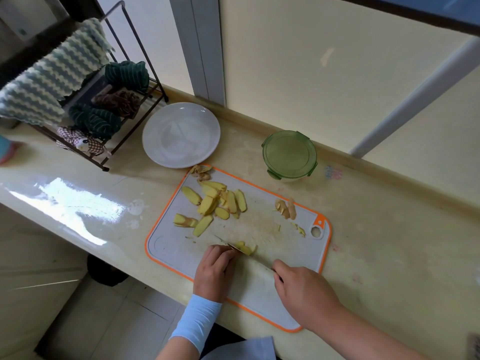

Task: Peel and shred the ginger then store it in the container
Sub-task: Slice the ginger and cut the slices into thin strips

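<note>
The left hand [214, 274] has its fingers curled, tips pinning a small ginger piece [246, 248] at the near middle of the board [168, 246]. The right hand [304, 294] is wrapped round the dark handle of a knife [232, 246], one finger lying forward toward the blade. The blade runs slantwise across the board and meets the piece just beside the left fingertips.

Farther back on the board lies a loose heap of peeled slices [215, 201], some overlapping. Brown peels [285, 209] sit near the board's right rim, and more curl at its far corner [201, 172], partly off the edge. A few small scraps [300, 230] lie by the hanging hole.

Beyond the board stand a white plate [181, 135] and, to its right and apart from it, the container [289, 153] with its green clip lid on. A dark wire rack [131, 32] at the far left carries a zigzag cloth [52, 81] and several bunched rags.

All rest on a glossy cream counter [389, 242] that runs along a pale yellow wall [285, 61], with window glare on its left part. Tiled floor shows below the near edge.
</note>
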A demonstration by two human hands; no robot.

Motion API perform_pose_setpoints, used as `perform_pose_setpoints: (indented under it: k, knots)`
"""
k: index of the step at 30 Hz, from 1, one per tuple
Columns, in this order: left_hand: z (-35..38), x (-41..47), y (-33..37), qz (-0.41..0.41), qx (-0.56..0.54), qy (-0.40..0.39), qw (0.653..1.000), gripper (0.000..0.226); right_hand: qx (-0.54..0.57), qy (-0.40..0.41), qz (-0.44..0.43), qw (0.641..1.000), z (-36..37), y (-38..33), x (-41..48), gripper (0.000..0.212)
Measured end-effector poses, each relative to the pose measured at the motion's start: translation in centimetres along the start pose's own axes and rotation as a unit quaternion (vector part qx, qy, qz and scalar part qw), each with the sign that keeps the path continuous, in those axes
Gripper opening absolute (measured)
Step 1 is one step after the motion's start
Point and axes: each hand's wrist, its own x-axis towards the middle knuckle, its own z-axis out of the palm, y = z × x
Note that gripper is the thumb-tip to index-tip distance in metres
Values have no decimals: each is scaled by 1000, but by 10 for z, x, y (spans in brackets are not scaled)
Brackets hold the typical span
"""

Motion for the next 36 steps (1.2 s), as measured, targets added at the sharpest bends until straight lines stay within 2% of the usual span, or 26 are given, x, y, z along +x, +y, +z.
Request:
perform_pose_setpoints:
  k: [13, 16, 26, 36]
  knots:
    - [0, -5, -2, -2, -10, -15, 1000, 7, 29, 0, 11, 1000, 13, -30, 40, 13]
    - [-1, -5, -2, -3, -8, -4, 1000, 11, 40, 4, 14, 999, 7, -29, 36, 15]
    - [1, -4, -2, -12, -9, 1, 1000, 5, 13, -6, 37, 999, 6, -26, 5, 14]
    - [2, -7, -5, -12, -4, 2, 1000, 6, 13, -11, 35, 999, 9, -25, 10, 17]
